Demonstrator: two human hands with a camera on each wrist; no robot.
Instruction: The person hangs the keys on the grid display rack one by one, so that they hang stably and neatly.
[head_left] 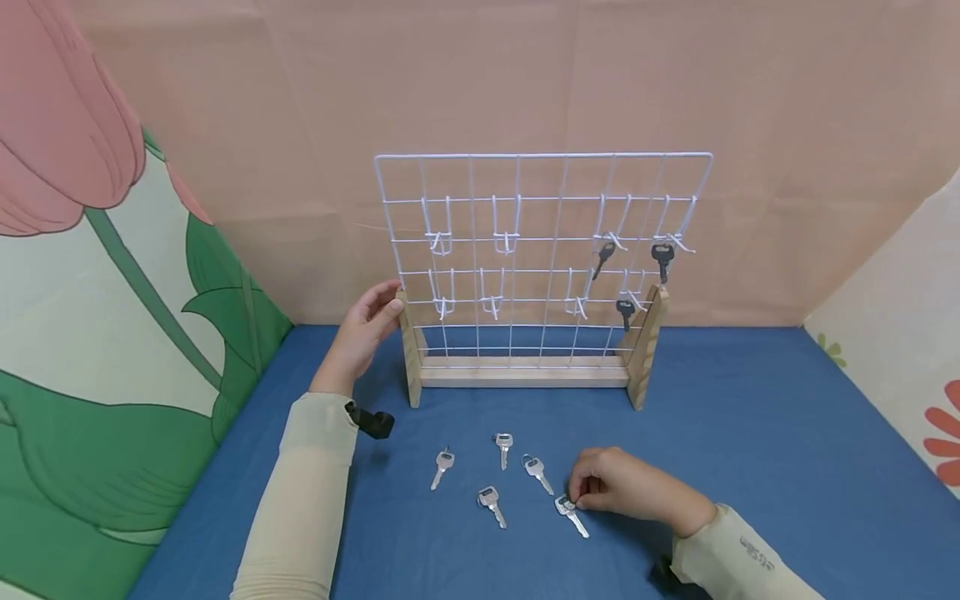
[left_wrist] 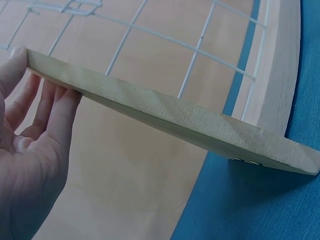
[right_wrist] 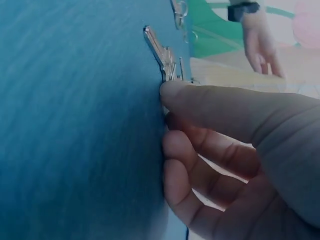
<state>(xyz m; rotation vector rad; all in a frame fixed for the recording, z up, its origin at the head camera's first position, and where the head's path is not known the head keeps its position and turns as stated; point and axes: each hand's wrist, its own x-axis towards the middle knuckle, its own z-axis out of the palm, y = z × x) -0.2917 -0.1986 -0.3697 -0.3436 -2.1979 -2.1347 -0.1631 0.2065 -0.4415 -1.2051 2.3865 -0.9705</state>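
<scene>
My left hand [head_left: 360,337] grips the top of the left wooden upright [head_left: 412,358] of a key rack, thumb on one side and fingers on the other, as the left wrist view shows. White wire grid [head_left: 517,198] with small hooks fills the rack. Low over the cloth, my right hand [head_left: 633,487] pinches the head end of a silver key [head_left: 576,522]; its blade [right_wrist: 156,45] lies along the cloth. The fingertips hide part of the key's head. Nearby lie other silver keys, including one [head_left: 537,472] just left of it.
Three dark-looking keys hang on hooks at the rack's right: an upper one [head_left: 663,257], one beside it [head_left: 603,257] and a lower one [head_left: 626,311]. A blue cloth [head_left: 750,417] covers the table. Behind stands a tan backdrop [head_left: 300,167], with a flower-printed panel [head_left: 150,350] at left.
</scene>
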